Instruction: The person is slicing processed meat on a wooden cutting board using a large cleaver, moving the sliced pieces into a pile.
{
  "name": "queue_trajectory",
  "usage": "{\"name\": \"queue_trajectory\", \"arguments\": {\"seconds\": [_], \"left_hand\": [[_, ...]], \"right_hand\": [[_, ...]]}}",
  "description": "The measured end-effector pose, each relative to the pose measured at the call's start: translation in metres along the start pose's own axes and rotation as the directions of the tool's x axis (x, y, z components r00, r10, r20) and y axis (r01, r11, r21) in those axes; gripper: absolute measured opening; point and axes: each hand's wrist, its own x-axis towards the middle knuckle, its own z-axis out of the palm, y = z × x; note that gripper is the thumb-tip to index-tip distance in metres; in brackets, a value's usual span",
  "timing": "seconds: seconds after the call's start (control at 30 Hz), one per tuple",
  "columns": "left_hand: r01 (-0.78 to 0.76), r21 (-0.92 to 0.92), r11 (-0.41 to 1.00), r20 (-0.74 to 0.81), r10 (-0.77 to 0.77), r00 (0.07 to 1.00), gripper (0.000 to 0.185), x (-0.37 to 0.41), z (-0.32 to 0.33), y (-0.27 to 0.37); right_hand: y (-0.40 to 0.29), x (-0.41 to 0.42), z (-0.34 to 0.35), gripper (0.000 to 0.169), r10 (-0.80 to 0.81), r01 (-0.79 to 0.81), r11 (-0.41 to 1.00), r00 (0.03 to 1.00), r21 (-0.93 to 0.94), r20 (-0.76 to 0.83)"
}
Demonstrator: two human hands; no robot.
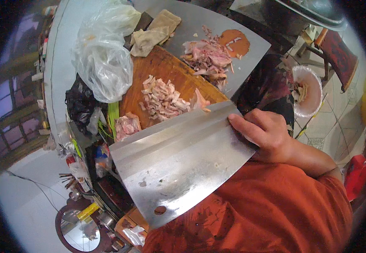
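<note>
My right hand [266, 129] grips a broad steel cleaver [183, 161] at its right end, with the thumb lying on the blade. The handle is hidden by my fingers. Raised close to the camera, the blade covers the near part of a wooden cutting board [161, 64]. Beyond its edge, a heap of sliced pale meat [164, 98] lies on the board. A small pointed piece of meat [199, 100] sits to the right of the heap. Another fatty pink chunk [127, 126] rests at the left. My left hand is out of view.
Pink meat scraps [210, 57] and a reddish-brown patch [243, 41] lie on the metal tabletop [249, 63]. Left are a clear plastic bag [107, 69], a black bag [81, 104] and green stalks [113, 115]. A folded cloth [157, 31] touches the board. A lined basin [316, 101] stands right.
</note>
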Motion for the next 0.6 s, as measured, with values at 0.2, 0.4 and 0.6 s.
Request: {"name": "queue_trajectory", "arguments": {"seconds": [0.2,0.4,0.6], "left_hand": [[-0.060,0.100,0.993,-0.039,0.064,0.997,0.046,0.001,0.005,-0.009],[-0.050,0.110,0.993,-0.068,0.057,0.996,0.047,0.008,0.005,-0.005],[0.113,-0.153,0.982,0.012,-0.113,0.994,0.033,0.013,0.006,0.027]], "right_hand": [[-0.001,0.011,0.003,0.054,-0.029,0.029,0.999,1.000,0.032,-0.008],[0.012,0.020,-0.007,0.047,0.103,-0.099,0.949,0.995,0.300,0.001],[0.033,0.007,-0.032,0.024,0.407,-0.410,0.817,0.908,0.406,0.099]]}}
